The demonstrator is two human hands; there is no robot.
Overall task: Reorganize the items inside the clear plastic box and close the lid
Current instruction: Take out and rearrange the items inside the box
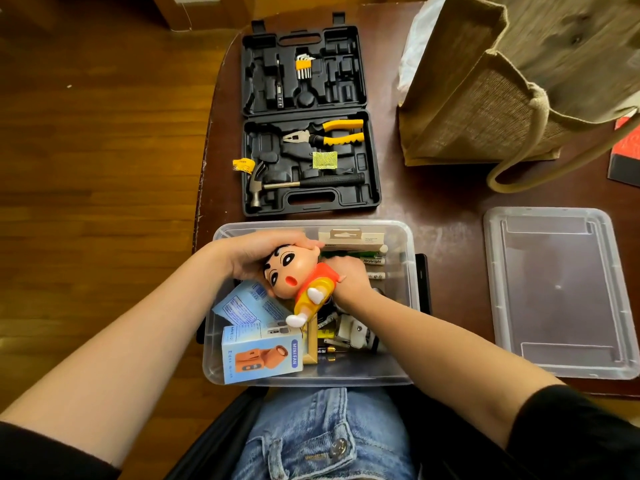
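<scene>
Clear plastic box sits on the near edge of the worktop, right in front of the person's lap, with both hands inside its rim. Its lid lies flat on the worktop to the right, well apart from the box, so the right hand is the nearer one for fetching it.

Held above the contents is a cartoon doll, its long axis running on a diagonal: head toward the far left, feet toward the near middle of the box. The left hand cups the head from the far-left side, fingers curled over the crown. The right hand is curled behind the doll's orange body; it seems to grip the torso, though the doll hides most of its fingers.

Under the doll lie a mini fan carton in the near-left corner, a blue packet beside it, and markers along the far right side. The open room appears to be the far-left part of the box, so laying the doll down there would likely mean turning it parallel to a wall. A tool case stands open beyond the box.
</scene>
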